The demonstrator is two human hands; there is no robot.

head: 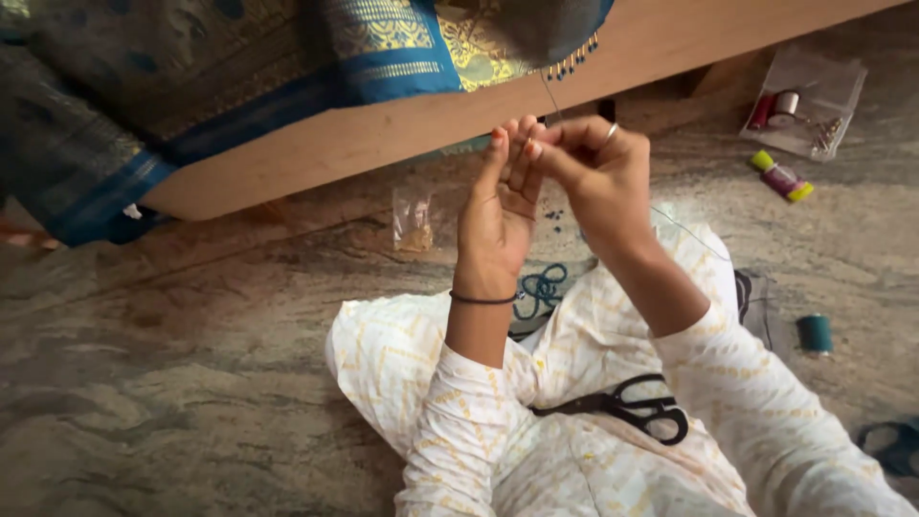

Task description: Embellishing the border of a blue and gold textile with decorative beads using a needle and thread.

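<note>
Pinching a thin thread (549, 94) between the fingertips of both hands, I hold my left hand (498, 206) and right hand (595, 172) touching in front of the wooden board (383, 134) — both closed on the thread, which runs up to the beaded edge of the blue and gold cloth (383, 43) draped over that board. Black scissors (632, 407) lie on my lap, a teal spool (816, 333) sits on the stone floor (191, 383) to my right, and a clear bag (809, 101) with more spools lies further off — near a small pink bottle (782, 177).
</note>
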